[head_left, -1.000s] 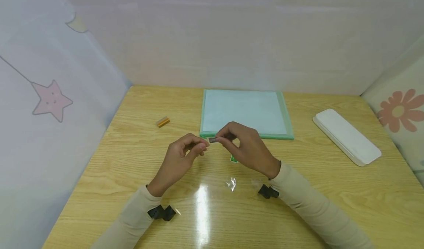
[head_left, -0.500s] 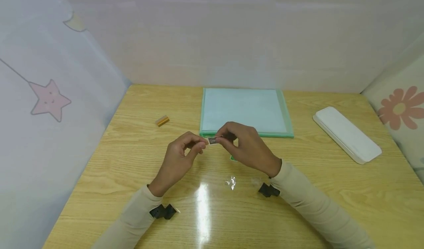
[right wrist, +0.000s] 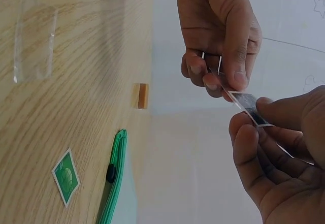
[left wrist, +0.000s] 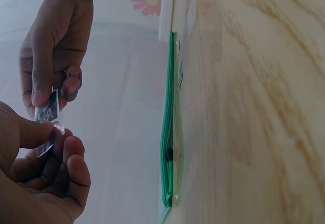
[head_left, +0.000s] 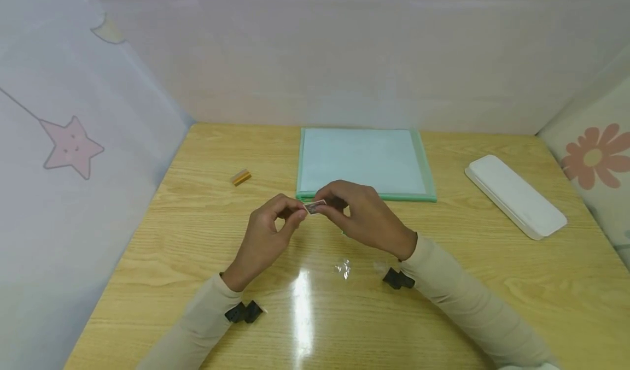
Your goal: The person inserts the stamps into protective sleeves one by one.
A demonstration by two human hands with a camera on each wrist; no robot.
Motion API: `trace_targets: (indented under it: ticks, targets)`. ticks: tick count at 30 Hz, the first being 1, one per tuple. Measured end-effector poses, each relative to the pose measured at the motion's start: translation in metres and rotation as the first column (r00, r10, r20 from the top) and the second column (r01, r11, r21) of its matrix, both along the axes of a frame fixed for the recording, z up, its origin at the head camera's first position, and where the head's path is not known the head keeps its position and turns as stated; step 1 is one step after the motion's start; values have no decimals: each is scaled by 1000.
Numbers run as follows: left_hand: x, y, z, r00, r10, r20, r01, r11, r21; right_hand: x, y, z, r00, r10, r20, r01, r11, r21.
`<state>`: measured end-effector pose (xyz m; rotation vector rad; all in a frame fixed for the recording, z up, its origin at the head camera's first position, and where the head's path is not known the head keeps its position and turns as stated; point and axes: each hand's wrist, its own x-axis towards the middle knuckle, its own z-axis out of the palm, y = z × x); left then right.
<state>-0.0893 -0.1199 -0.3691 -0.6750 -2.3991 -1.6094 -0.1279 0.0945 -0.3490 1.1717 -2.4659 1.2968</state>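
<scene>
Both hands are pinching the stamp (head_left: 315,206) in its clear sleeve: left hand (head_left: 266,239), right hand (head_left: 366,217); sliding it free likely needs a gentle pull

left hand (head_left: 268,233) and right hand (head_left: 364,217) raised close together, fingers (right wrist: 238,79) pinched, forearms angled inward

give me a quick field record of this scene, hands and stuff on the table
left hand: pinches one end of the small stamp in a clear sleeve, above the table
right hand: pinches the other end
green stamp: flat on the wooden table, below the hands
green folder: behind the hands
white case: far right
small orange block: far left
clear plastic scraps: near the wrists
</scene>
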Motion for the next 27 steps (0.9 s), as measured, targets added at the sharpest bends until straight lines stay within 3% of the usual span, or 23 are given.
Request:
trace_targets:
  ticks: [3, 8, 13, 18, 24, 27]
  targets:
    - [0, 0, -1, 1000, 8, 7, -8, 1000, 3, 0, 1, 0, 1000, -18, 14, 18, 1000, -18]
    - [-5, -5, -18, 999, 48, 14, -48, 999, -23, 2, 4, -3, 998, -58, 14, 59, 996, -59]
    - [-7, -6, -25, 1000, 22, 16, -21, 999, -23, 4, 1, -8, 999, -25, -19, 24, 998, -59]
    - [-5, -5, -21, 999, 32, 26, -31, 999, -24, 6, -1, -8, 997, -22, -71, 17, 998, -66]
    - [5, 0, 1, 999, 17, 46, -17, 1000, 4, 7, -3, -10, 998, -9, -62, 5, 999, -54]
    - [3, 0, -2, 998, 5, 62, -5, 1000, 7, 9, -4, -10, 999, -6, -45, 4, 999, -47]
